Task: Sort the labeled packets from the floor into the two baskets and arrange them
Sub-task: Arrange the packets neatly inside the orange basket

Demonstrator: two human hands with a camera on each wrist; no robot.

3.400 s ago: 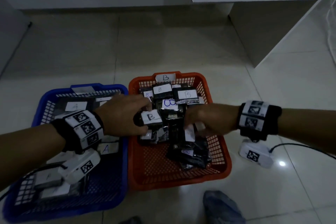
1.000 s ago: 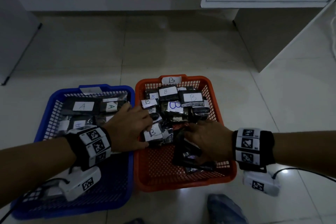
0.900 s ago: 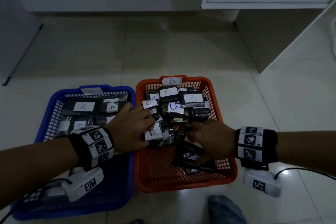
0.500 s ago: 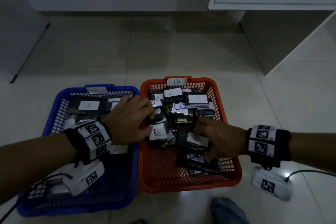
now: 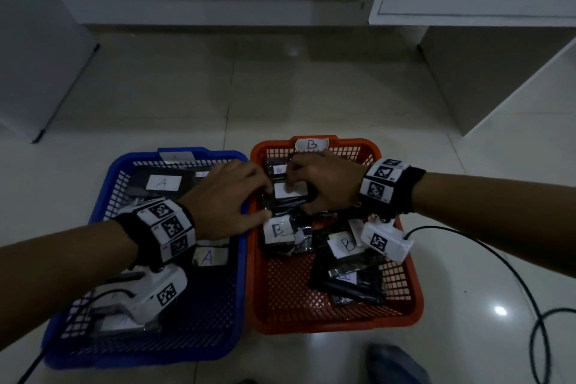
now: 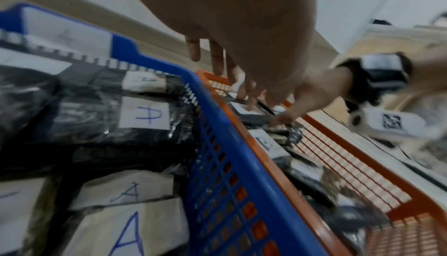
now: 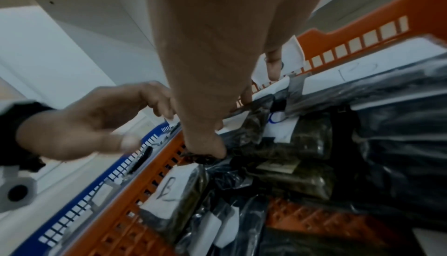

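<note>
Because the B pile wants squaring, my right hand (image 5: 324,184) pinches a dark packet (image 5: 288,196) near the orange basket's (image 5: 414,296) far-left corner; my left hand (image 5: 230,199), fingers loosely extended, steadies its edge.

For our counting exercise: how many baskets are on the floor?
2. The blue basket is on the left, and the orange basket is right beside it on the right. None appears to be hidden.
</note>
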